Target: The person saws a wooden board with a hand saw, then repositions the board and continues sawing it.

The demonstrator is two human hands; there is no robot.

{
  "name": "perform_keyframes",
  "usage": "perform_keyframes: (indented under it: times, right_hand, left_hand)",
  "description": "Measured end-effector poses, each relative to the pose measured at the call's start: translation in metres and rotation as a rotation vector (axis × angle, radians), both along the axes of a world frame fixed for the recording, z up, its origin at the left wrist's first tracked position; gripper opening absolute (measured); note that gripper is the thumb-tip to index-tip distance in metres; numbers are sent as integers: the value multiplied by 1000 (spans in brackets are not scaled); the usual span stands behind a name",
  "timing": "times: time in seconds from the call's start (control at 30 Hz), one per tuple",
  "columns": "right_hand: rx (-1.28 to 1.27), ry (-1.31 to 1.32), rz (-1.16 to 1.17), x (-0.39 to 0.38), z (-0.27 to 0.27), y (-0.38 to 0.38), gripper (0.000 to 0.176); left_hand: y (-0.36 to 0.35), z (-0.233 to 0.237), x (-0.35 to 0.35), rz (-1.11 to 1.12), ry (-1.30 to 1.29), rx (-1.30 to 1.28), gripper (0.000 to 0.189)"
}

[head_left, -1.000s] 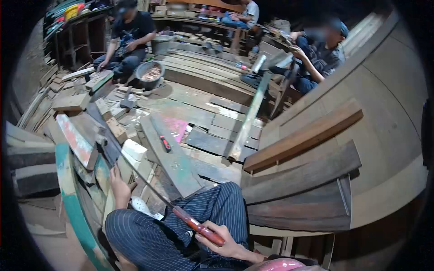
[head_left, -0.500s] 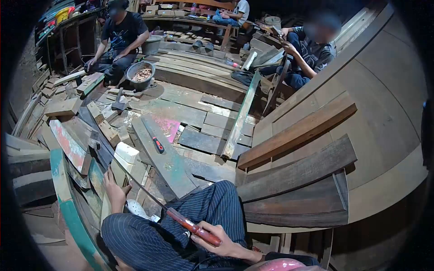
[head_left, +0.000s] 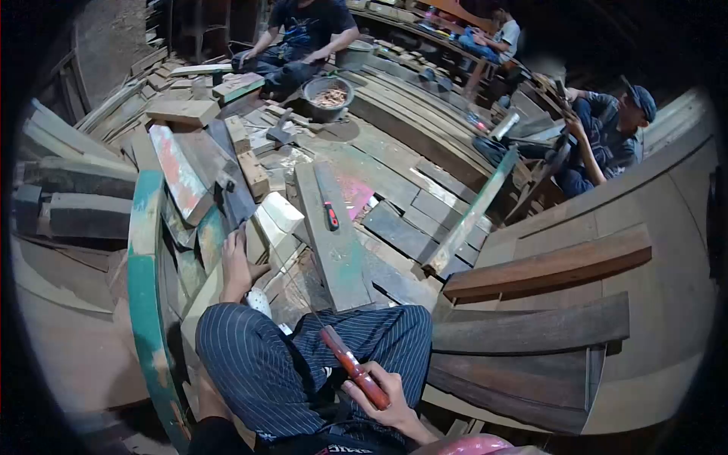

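My right hand (head_left: 383,398) is wrapped round the red-brown wooden handle of a long, thin-bladed tool (head_left: 345,355) above my lap. Its narrow blade points away up-left toward my left hand and is blurred; I cannot make out its exact kind. Beyond my left knee, my left hand (head_left: 236,273) grips a pale wooden board (head_left: 199,309), thumb on one side and fingers on the other. A pale wood block (head_left: 282,212) lies just past that hand. On a broad plank (head_left: 345,265) in front rests a hand tool with a red-and-black handle (head_left: 331,216).
A curved green-painted board (head_left: 144,284) stands at my left among stacked offcuts. Dark timbers (head_left: 531,330) lean on a large panel at my right. A bucket (head_left: 328,98) holds wood chips. Several people sit around, one handling something at the upper right.
My view has turned left, so the scene sits further right and the workpieces lower down. The right hand and its tool have shifted slightly; both hands keep their hold.
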State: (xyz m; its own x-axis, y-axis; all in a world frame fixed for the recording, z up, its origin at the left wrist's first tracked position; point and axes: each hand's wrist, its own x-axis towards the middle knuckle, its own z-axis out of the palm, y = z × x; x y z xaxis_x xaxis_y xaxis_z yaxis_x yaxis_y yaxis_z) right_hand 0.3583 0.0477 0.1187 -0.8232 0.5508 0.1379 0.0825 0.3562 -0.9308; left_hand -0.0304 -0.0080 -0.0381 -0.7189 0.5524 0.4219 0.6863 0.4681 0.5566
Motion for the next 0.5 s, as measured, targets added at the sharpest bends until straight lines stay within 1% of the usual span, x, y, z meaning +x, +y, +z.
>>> perform_keyframes:
  times: [0.03, 0.13, 0.27, 0.33, 0.37, 0.4, 0.43, 0.47, 0.5]
  right_hand:
    - [3, 2, -7, 1, -5, 0, 22]
    - [20, 26, -40, 2, -10, 0, 21]
    - [-28, 34, -85, 4, -13, 1, 20]
    - [-64, 25, -125, 4, -12, 0, 18]
    - [-69, 46, -124, 4, -12, 0, 18]
    - [-70, 66, -135, 3, -12, 0, 18]
    - [-67, 82, -148, 3, -11, 1, 18]
    - [-114, 84, -155, 5, -9, 1, 18]
    - [-179, 84, -185, 7, -9, 0, 19]
  left_hand:
    - [-1, 14, 8, 26, -32, -31, 119]
    - [-1, 24, 13, 34, -20, -59, 115]
    - [-1, 18, 10, 28, -16, -49, 117]
    - [0, 15, 7, -18, -25, -13, 118]
    - [-1, 1, 3, -4, 30, -31, 119]
    - [0, 14, 9, -24, -64, 25, 119]
    - [-2, 7, 4, -34, -4, -25, 120]
    - [-3, -7, -3, -53, 60, 9, 121]
    - [1, 7, 5, -23, -68, 23, 122]
